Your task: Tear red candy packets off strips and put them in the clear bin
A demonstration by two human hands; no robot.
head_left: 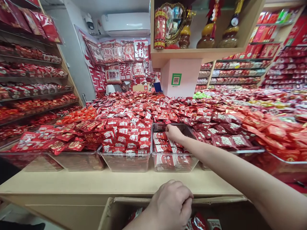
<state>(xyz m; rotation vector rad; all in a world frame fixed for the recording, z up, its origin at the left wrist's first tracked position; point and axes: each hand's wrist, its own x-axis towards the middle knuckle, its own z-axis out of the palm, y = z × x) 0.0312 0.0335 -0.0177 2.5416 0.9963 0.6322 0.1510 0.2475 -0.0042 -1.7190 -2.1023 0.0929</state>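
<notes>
My right hand [175,133] reaches into a clear plastic bin [174,166] partly filled with small red-and-white packets [161,148]. Its fingers are curled down against the packets at the bin's left side. Whether a packet is in them is hidden by the back of the hand. Lower down, my left hand [170,203] is closed in a loose fist over an open cardboard box [129,200]. Anything inside that fist is out of sight. A few shiny red packets [199,221] lie in the box, partly covered by the hand.
Neighbouring bins [123,161] heaped with red packets line the wooden counter [79,183]. Deep red packets [223,140] sit to the right. A display cabinet [177,54] overhangs the goods on a white pillar [184,86]. Stocked shelves [33,91] stand at the left.
</notes>
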